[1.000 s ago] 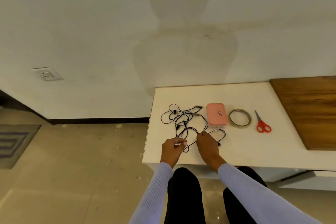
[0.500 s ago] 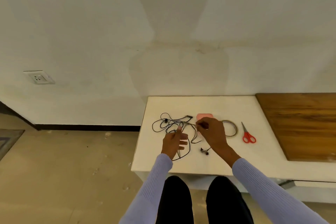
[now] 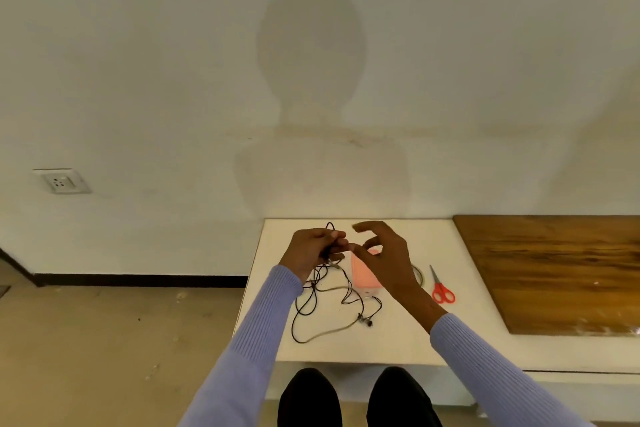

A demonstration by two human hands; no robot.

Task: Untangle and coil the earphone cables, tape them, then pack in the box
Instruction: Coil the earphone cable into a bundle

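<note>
Cables have left the table: your left hand (image 3: 317, 250) now grips the tangled black earphone cables (image 3: 322, 302) lifted. Your right hand (image 3: 379, 256) hovers spread, so untangling has barely begun.

- One tangle of thin black earphone cables (image 3: 313, 302) in my left grip (image 3: 311, 251)
- One pink rectangular box (image 3: 362, 276)
- One clear tape ring (image 3: 419, 274)
- One pair of red-handled scissors (image 3: 440, 288)
- One white desk (image 3: 398, 340)
</note>
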